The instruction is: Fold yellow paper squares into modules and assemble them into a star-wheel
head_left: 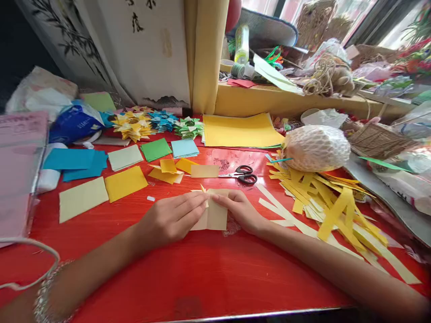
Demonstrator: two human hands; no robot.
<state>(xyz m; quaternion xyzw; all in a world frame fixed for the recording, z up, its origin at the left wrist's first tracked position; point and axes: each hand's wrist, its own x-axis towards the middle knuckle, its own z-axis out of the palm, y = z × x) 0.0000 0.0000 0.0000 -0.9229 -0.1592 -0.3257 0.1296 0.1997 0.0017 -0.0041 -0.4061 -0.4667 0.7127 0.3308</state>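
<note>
A cream sheet of paper (217, 218) with a crease down its middle lies between my hands near the centre of the red table. The fingers of my left hand (177, 215) are closed over the paper's left half, and a small yellow folded tip (203, 188) pokes up beside them. My right hand (240, 211) pinches the top edge of the sheet between thumb and fingers. Just beyond my hands lie black-handled scissors (245, 175) and a cream paper rectangle (204, 171). Folded yellow paper pieces (168, 172) rest to their left.
Yellow and cream paper strips (336, 215) pile up at right, near a net-wrapped round object (314, 147). At left are blue sheets (77, 163) and yellow paper (125, 184). Behind sit folded-paper stars (133, 125) and a yellow stack (239, 130). A white cable (30, 242) curves at far left.
</note>
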